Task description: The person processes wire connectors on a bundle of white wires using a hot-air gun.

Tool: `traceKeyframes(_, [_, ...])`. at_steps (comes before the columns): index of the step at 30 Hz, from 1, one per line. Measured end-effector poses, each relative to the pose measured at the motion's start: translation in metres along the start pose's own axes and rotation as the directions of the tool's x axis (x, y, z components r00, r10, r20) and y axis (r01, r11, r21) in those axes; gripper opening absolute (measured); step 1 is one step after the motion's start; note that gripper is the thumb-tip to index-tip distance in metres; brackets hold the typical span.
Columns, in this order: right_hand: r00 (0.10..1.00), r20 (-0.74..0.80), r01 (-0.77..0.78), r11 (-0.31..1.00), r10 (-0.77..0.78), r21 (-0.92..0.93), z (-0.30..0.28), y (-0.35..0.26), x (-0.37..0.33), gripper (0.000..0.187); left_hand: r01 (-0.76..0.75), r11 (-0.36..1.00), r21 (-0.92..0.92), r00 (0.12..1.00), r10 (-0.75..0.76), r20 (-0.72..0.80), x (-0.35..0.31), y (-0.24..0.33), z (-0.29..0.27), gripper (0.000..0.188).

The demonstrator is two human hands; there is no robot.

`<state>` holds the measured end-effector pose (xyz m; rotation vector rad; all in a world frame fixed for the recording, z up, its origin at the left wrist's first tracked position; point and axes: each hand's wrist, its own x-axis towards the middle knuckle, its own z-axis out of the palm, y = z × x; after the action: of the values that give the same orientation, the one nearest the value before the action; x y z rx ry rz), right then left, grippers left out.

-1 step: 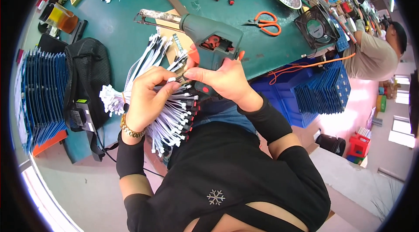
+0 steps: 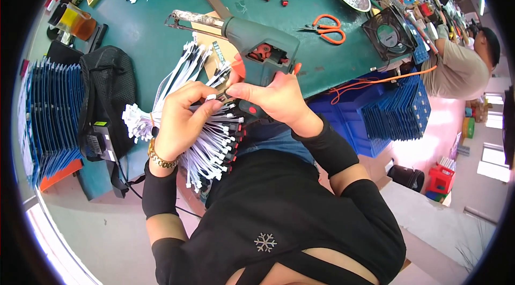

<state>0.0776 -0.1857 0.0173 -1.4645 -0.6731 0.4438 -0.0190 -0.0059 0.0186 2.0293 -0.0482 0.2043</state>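
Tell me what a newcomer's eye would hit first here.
The dark green gun-shaped tool near the right hand probably strikes first, red parts showing through its opening. Next come the white cables fanned beside the left hand, and the orange-handled scissors on the green table, right of the tool.

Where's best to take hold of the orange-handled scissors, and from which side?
I'd grip the orange loops, right hand coming from the right: the scissors lie flat on the green table, loops toward the right, dark blades pointing left.
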Motion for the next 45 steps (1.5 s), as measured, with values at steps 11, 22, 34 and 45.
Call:
traceKeyframes(11, [1.000, -0.017, -0.005, 0.997, 0.006, 0.072, 0.000, 0.003, 0.002, 0.028, 0.331, 0.793, -0.511, 0.940, -0.229, 0.252, 0.001, -0.010, 0.004, 0.008])
traceKeyframes(22, [0.999, -0.035, 0.011, 0.999, -0.009, 0.033, 0.000, 0.002, 0.000, 0.022, 0.302, 0.825, -0.478, 0.951, -0.292, 0.098, -0.004, -0.008, 0.016, 0.006])
traceKeyframes(34, [1.000, 0.016, -0.002, 1.000, 0.002, 0.007, 0.000, 0.009, 0.003, 0.024, 0.029, 0.971, -0.235, 0.989, -0.062, -0.133, -0.004, -0.016, 0.023, 0.007])
traceKeyframes(45, [0.998, -0.044, 0.060, 0.978, -0.052, 0.199, 0.006, 0.012, 0.006, 0.054, 0.255, 0.866, -0.430, 0.952, -0.302, -0.045, -0.002, -0.001, 0.014, 0.004])
